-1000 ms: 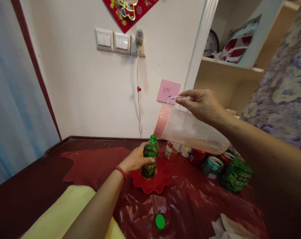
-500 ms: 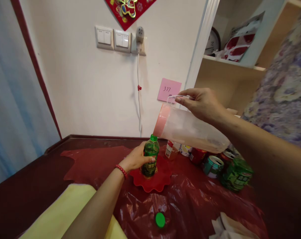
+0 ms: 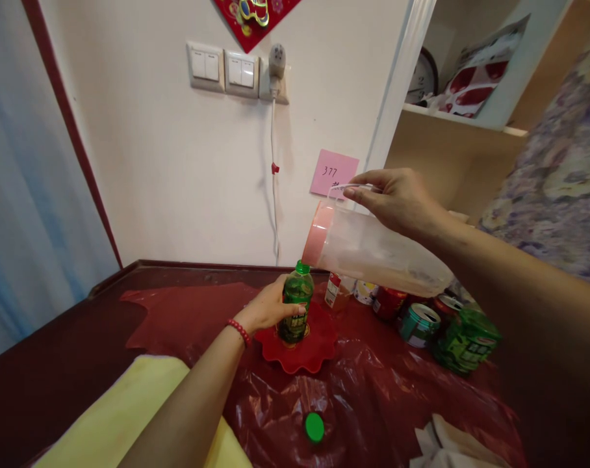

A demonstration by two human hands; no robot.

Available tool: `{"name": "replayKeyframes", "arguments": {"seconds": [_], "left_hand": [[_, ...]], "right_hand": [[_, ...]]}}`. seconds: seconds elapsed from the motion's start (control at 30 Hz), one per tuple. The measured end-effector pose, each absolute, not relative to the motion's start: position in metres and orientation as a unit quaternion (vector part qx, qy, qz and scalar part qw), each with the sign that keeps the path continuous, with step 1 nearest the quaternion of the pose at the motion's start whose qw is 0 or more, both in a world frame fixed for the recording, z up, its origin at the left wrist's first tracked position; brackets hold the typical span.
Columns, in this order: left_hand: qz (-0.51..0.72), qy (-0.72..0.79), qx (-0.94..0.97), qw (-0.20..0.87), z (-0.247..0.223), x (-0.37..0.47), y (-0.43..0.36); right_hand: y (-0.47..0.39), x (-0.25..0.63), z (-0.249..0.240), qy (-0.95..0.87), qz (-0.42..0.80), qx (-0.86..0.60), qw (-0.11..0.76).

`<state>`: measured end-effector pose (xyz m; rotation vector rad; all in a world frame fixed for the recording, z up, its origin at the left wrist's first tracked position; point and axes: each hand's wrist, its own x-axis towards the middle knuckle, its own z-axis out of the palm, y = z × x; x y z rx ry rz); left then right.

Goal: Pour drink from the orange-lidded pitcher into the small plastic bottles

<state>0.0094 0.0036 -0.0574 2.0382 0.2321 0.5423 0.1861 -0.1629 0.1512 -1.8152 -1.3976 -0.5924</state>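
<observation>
My left hand (image 3: 270, 307) is wrapped round a green-labelled plastic bottle (image 3: 297, 296), which stands upright and uncapped on a red scalloped plate (image 3: 297, 357). With my right hand (image 3: 390, 198) I grip the handle of a translucent pitcher (image 3: 373, 250) that has a pink-orange rim. The pitcher is tilted nearly flat, its rim right at the bottle's mouth. Some liquid shows along its lower side; a stream between the two cannot be made out. In front of the plate, a green bottle cap (image 3: 314, 427) lies on red plastic sheeting (image 3: 368, 396).
Right of the plate stand a cup of amber liquid (image 3: 338, 292), a teal can (image 3: 419, 325), a red can (image 3: 388, 303) and a green-wrapped package (image 3: 468, 341). A yellow cloth (image 3: 124, 409) lies front left. Behind rises the wall with a plugged-in cord (image 3: 274, 175).
Both hands, the bottle and the pitcher hold nearly the same places. The whole view has shifted slightly.
</observation>
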Motion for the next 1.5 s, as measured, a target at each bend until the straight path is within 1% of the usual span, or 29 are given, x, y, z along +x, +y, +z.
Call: {"name": "replayKeyframes", "arguments": {"seconds": [1.5], "left_hand": [[0.229, 0.089, 0.844, 0.476, -0.0579, 0.0108, 0.0033]], "right_hand": [[-0.1662, 0.1805, 0.1581, -0.543, -0.235, -0.711, 0.38]]}}
